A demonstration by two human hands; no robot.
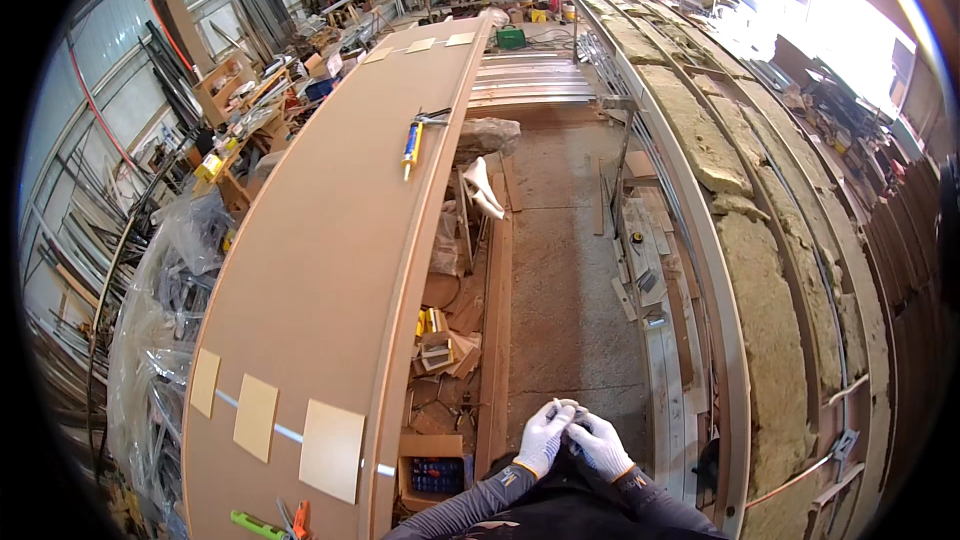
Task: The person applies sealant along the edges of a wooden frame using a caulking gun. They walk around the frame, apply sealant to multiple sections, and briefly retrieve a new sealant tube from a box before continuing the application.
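Observation:
Both of my hands wear white gloves and meet in front of my body, above the gap between two long benches. My left hand [543, 437] is closed, its fingertips pressed against those of the other glove. My right hand [598, 443] is curled shut as well. Whatever lies between the fingers is hidden. To the left stretches a long brown panel [300, 250]. Pale rectangular pieces [332, 448] lie across its near end, beside a green-handled tool [256, 525] and an orange-handled tool [300, 520]. Farther up the panel rests a caulking gun [411, 148] with a blue and yellow tube.
On the right, a long frame [728, 335] holds yellowish insulation [765, 330] between its bars. Below the left panel stands an open cardboard box [405, 470] with dark blue contents. Metal profiles [665, 390] lie along the right side of the concrete floor [570, 290]. Plastic sheeting [165, 310] bulges at far left.

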